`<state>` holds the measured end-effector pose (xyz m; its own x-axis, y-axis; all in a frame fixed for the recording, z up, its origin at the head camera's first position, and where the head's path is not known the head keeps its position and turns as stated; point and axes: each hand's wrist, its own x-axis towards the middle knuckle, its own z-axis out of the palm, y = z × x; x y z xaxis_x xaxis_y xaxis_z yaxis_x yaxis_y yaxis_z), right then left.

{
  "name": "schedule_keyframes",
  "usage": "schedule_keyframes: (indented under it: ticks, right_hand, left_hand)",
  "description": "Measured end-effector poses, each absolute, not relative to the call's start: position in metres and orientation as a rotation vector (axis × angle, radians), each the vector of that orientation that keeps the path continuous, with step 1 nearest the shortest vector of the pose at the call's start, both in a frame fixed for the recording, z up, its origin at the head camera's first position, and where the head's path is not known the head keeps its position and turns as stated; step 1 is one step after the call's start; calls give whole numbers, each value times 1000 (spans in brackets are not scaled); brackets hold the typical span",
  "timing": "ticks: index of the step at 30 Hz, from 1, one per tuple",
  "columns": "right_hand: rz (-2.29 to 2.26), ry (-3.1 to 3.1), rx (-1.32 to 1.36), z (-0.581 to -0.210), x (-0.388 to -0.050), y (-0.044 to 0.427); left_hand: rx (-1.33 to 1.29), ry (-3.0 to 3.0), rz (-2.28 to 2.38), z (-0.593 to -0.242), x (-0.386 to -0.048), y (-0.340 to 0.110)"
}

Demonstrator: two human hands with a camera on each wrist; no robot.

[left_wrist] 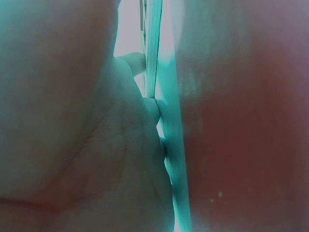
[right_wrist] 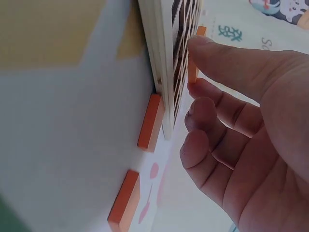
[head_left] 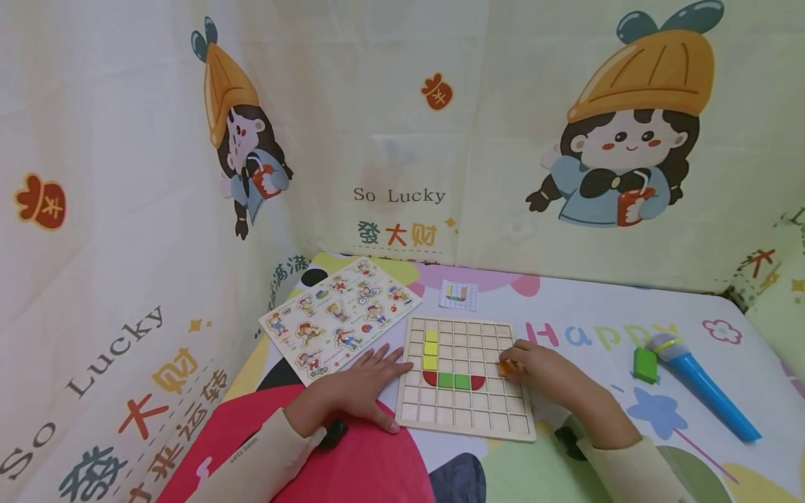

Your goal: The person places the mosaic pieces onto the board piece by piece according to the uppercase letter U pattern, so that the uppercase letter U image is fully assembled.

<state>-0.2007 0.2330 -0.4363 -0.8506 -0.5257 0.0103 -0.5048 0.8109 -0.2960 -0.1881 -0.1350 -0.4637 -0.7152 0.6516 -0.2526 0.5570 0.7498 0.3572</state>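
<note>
A wooden grid board (head_left: 465, 413) lies on the table between the two hands. Three yellow squares (head_left: 430, 348) form a column in it, above a row of two green squares (head_left: 453, 381) with a red rounded piece (head_left: 478, 382) at each end. Thumb and index finger of the right hand (head_left: 544, 367) pinch an orange block (right_wrist: 193, 71) over the board's right side. The left hand (head_left: 361, 391) rests with spread fingers at the board's left edge. In the left wrist view, the palm hides most of the scene.
Two more orange blocks (right_wrist: 150, 123) lie by the board's edge in the right wrist view. A small pattern card (head_left: 458, 295) lies behind the board, a picture board (head_left: 339, 321) to the left. Far right are a green block (head_left: 645, 365) and a blue toy microphone (head_left: 711, 391).
</note>
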Motion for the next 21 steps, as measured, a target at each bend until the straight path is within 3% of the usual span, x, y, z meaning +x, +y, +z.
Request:
schedule_keyframes:
  ticks: [21]
  right_hand:
    - [-487, 2870, -737, -438, -208, 207]
  left_hand:
    - [919, 2590, 360, -459, -185, -134]
